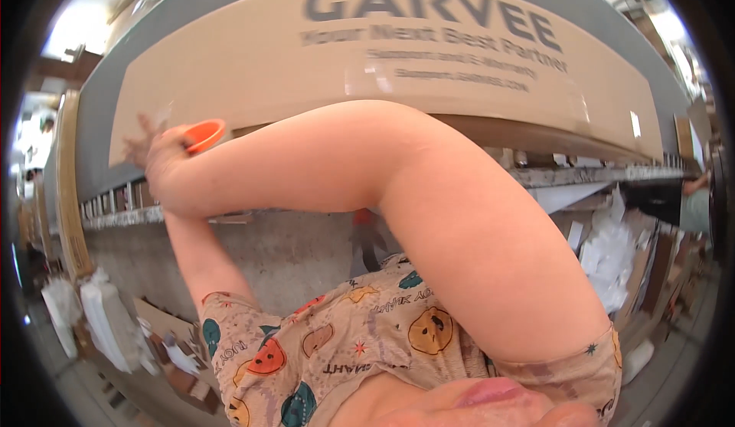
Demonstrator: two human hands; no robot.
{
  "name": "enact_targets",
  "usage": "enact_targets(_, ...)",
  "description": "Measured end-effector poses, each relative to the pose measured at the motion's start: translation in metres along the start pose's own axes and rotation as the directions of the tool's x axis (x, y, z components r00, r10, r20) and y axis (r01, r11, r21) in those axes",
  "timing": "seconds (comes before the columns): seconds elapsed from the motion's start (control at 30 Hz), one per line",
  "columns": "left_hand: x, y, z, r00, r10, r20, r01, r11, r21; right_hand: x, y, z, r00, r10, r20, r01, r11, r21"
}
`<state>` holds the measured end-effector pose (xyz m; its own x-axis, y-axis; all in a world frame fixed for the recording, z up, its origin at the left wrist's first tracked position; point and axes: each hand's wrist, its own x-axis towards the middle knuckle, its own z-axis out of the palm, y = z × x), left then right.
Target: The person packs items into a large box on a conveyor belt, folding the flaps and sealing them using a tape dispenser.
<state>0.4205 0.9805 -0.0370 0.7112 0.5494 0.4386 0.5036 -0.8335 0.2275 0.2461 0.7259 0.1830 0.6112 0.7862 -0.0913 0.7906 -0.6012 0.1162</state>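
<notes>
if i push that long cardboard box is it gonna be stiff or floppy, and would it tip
The long cardboard box is probably fairly stiff: its top shows no obvious sag. Lying with a broad face up, it seems unlikely to tip or roll. Shiny patches on top suggest it may feel slippery there.

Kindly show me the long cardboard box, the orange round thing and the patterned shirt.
Long cardboard box [337,67]: head view, on its printed face.
Orange round thing [206,135]: head view, visible middle.
Patterned shirt [344,335]: head view, on its front.
</notes>
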Motion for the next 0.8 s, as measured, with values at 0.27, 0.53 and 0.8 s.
enact_targets(0.27, -0.097, 0.097, -0.033, 0.978, -0.177, 0.111, 0.207, 0.891, -0.405, -0.358, 0.085, 0.062, 0.988, 0.123, -0.093, -0.123, 0.992, 0.014)
enact_targets(0.53, -0.366, 0.285, -0.091, 0.896, 0.386, -0.219, -0.436, 0.859, -0.269, -0.809, 0.133, 0.105, 0.751, 0.637, -0.174, -0.649, 0.76, -0.022)
enact_targets(0.8, -0.583, 0.414, -0.219, 0.579, 0.61, -0.541, -0.793, 0.574, -0.201, -0.919, 0.148, 0.135, 0.626, 0.771, -0.118, -0.773, 0.595, -0.219)
